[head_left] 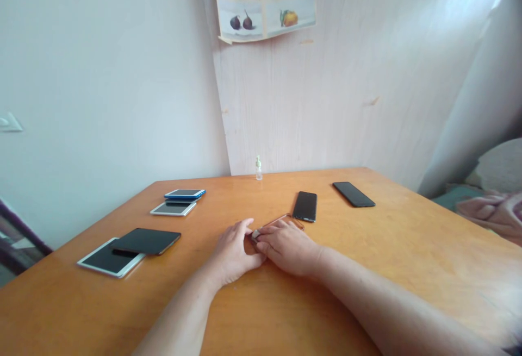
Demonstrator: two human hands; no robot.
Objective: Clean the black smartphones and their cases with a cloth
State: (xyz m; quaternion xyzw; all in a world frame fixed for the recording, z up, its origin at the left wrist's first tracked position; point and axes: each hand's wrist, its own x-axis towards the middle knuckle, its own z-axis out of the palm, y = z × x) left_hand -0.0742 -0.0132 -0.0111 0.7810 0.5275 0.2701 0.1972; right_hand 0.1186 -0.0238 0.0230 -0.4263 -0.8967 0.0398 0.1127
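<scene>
My left hand is curved on the table, thumb and fingers apart, its fingertips beside a thin flat object with a pinkish-brown edge. My right hand lies palm down over that object, fingers close together and bent at its near left end. Most of the object is covered, so its kind is hidden. A small pale grey piece shows between the two hands. Just beyond my right hand lies a black smartphone, screen up.
Farther right lies another dark phone. On the left, a black tablet overlaps a white tablet. Behind them a blue-edged tablet partly covers a white one. A small pump bottle stands at the wooden table's back edge.
</scene>
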